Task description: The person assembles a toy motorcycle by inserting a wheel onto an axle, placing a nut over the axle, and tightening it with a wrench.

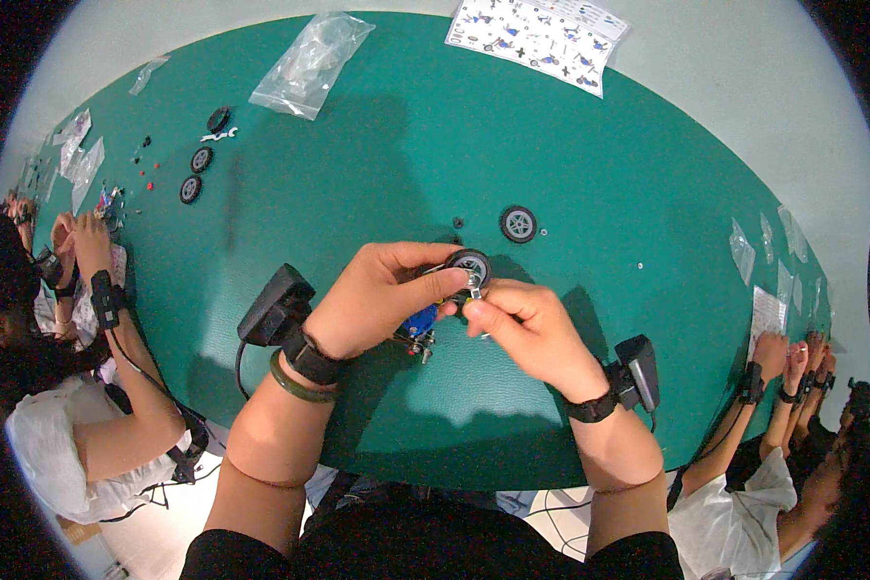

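Observation:
My left hand (393, 290) is closed round a small model vehicle, with its thumb and fingers at a black-tyred wheel (469, 261) with a grey hub. Below that hand sticks out the model's blue body (420, 321) with metal parts and screws. My right hand (522, 324) pinches a small silver metal piece (475, 285) against the wheel's hub; its lower part is hidden by the fingers, so I cannot tell its kind. A loose wheel (518, 223) lies just beyond my hands. Near it are a small black part (458, 222) and a small ring (543, 232).
On the green table (590, 164) lie a clear plastic bag (312, 64) and a printed instruction sheet (541, 41) at the far side. Several wheels and a white spanner (219, 135) are at the left. Co-workers' hands (87, 242) are busy left and right.

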`<state>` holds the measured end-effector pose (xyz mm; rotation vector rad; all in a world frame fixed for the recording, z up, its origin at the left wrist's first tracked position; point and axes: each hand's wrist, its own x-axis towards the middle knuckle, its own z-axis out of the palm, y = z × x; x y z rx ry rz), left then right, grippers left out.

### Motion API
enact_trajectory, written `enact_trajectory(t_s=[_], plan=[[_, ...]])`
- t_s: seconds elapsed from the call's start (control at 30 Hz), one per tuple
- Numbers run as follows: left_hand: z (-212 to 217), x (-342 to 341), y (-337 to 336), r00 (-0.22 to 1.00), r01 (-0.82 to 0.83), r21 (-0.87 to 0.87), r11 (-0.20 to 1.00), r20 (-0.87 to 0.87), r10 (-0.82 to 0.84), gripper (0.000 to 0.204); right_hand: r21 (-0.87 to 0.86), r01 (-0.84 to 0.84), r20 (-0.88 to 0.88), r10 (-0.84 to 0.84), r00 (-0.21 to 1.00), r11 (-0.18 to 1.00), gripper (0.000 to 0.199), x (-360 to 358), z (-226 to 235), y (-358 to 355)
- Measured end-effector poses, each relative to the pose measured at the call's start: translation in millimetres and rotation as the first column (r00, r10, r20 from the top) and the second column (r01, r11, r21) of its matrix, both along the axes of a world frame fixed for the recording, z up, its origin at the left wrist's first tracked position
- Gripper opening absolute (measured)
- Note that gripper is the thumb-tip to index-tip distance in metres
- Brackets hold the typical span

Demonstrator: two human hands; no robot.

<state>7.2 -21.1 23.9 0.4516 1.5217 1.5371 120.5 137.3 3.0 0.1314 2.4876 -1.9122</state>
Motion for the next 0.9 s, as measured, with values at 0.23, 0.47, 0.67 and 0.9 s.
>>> enact_trajectory(t_s=[0.23, 0.47, 0.67, 0.9], plan=[[-5.8, 3.8, 3.3, 0.999, -0.050, 0.064, 0.997, -0.008, 0.050, 0.025, -0.038, 0.035, 0.017, -0.035, 0.999, 0.999, 0.026, -1.3, 0.2, -4.1], [-4.5, 4.1, 3.7, 0.994, -0.103, 0.067, 0.992, 0.049, 0.100, 0.024, -0.179, 0.091, 0.121, -0.070, 0.990, 0.980, 0.033, -2.3, 7.4, 6.6], [1.0, -0.9, -0.8, 0.998, 0.053, -0.020, 0.998, 0.036, -0.052, 0.026, -0.312, 0.157, 0.173, -0.107, 0.979, 0.937, 0.028, -1.8, 4.6, 13.0], [4.6, 0.3, -2.6, 0.981, 0.190, -0.056, 0.980, 0.060, -0.187, 0.026, -0.374, 0.190, 0.154, -0.141, 0.978, 0.908, 0.023, -2.9, 5.3, 11.5]])
